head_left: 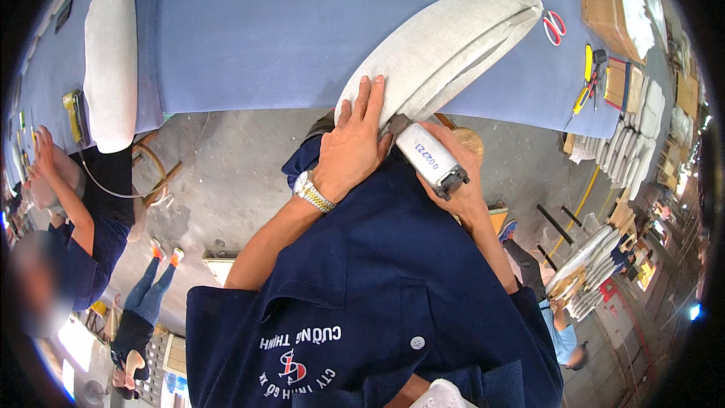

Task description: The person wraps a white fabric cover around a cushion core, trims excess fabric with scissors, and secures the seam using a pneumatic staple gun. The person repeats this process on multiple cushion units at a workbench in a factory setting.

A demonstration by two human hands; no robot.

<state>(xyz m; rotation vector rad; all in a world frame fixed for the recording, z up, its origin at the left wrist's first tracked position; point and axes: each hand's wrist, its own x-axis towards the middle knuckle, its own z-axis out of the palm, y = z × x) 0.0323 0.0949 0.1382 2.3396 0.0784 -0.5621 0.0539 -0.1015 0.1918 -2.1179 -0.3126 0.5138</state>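
Observation:
A light grey fabric-covered cushion (430,49), long and curved, lies slantwise at the table's near edge, its folded seam side toward the right. My left hand (351,143), a watch on its wrist, rests on the cushion's near end with fingers stretched out. My right hand (462,174) is wrapped round a white-bodied staple gun (427,155). The gun's dark nose is at the near end of the cushion, close to my left thumb; whether it touches the fabric I cannot tell.
The table has a blue cover (249,38). Red-handled scissors (554,28) and yellow-handled tools (583,91) lie right, near a cardboard box (604,11) and stacked grey pieces (638,136). Left are another cushion (111,60), a yellow-green staple gun (74,113) and a co-worker's hand (47,153).

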